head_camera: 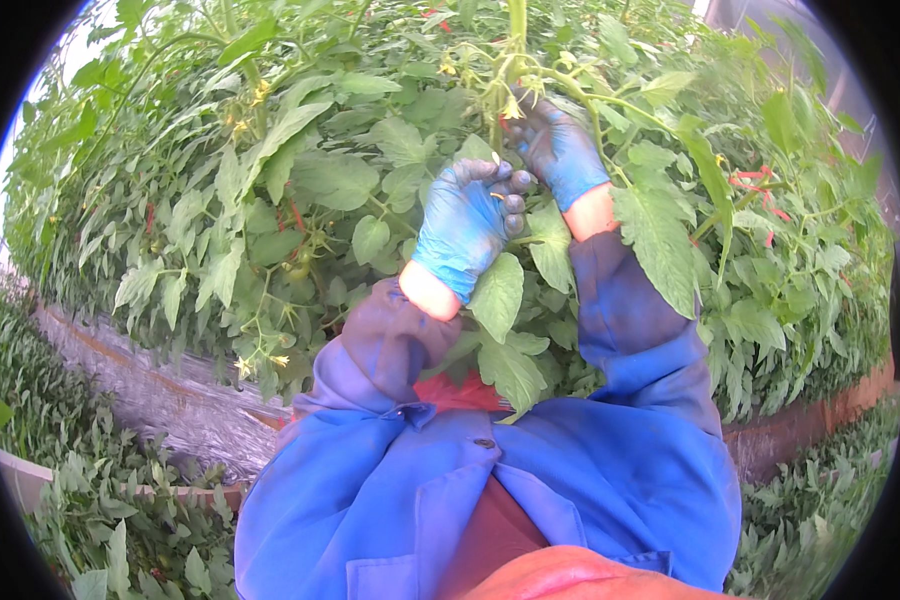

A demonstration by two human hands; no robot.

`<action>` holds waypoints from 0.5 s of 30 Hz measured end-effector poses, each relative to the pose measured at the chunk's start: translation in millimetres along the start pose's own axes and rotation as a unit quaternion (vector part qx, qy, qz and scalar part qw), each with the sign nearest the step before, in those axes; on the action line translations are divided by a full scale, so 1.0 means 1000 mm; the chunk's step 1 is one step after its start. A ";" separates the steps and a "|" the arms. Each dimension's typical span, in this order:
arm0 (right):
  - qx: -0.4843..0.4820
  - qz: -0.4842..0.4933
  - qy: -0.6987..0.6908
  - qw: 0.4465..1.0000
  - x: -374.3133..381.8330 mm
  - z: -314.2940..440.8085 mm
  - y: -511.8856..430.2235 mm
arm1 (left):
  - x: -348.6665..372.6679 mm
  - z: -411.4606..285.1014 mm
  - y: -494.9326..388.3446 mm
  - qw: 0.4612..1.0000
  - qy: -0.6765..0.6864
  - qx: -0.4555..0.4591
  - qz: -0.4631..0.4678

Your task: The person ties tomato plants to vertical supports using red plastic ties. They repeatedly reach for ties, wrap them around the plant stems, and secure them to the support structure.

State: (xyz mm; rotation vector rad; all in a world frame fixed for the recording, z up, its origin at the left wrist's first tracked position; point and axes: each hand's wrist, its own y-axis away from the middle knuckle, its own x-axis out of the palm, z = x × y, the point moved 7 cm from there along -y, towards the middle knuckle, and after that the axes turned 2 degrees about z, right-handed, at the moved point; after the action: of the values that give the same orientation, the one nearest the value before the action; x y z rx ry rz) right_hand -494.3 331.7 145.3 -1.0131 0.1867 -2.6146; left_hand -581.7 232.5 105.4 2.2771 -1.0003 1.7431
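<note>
Both my hands, in soiled blue disposable gloves, are at a tomato plant with yellow flowers. My left hand (469, 221) is just below the flower cluster, palm partly up, fingers curled; small pale yellow bits show at its fingertips, perhaps petals, and I cannot tell whether it grips them. My right hand (559, 146) is raised behind and beside the tomato stem (518, 30), fingers bent by a yellow tomato flower (511, 109). A bit of red shows near its fingertips. Leaves and stem partly hide those fingers, so their hold is unclear.
Dense tomato foliage (337, 180) surrounds the hands. Red ties (754, 180) hang among stems at the right. A large tomato leaf (656, 240) overlaps my right sleeve. Silvery plastic sheeting (180, 397) lies along the bed at the lower left, with more plants below it.
</note>
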 end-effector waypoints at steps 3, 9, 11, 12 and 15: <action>0.016 -0.017 0.083 0.996 -0.005 -0.001 0.009 | -0.005 -0.007 0.004 0.999 -0.026 0.019 -0.026; 0.018 -0.042 0.215 0.976 -0.012 0.002 0.031 | -0.017 -0.020 0.007 0.998 -0.022 0.044 -0.047; 0.014 -0.056 0.224 0.973 -0.012 0.005 0.035 | -0.019 -0.022 0.007 0.997 -0.022 0.051 -0.047; 0.011 -0.045 0.227 0.973 -0.009 0.007 0.038 | -0.018 -0.023 0.007 0.997 -0.025 0.055 -0.042; -0.033 0.065 0.220 0.973 0.008 0.018 0.053 | -0.012 -0.033 0.014 0.990 -0.099 0.093 -0.042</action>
State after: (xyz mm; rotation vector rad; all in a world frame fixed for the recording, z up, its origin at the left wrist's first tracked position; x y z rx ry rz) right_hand -474.6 279.4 151.3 -0.4060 0.4309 -2.6861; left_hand -618.4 241.6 102.0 2.6085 -0.7874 1.6679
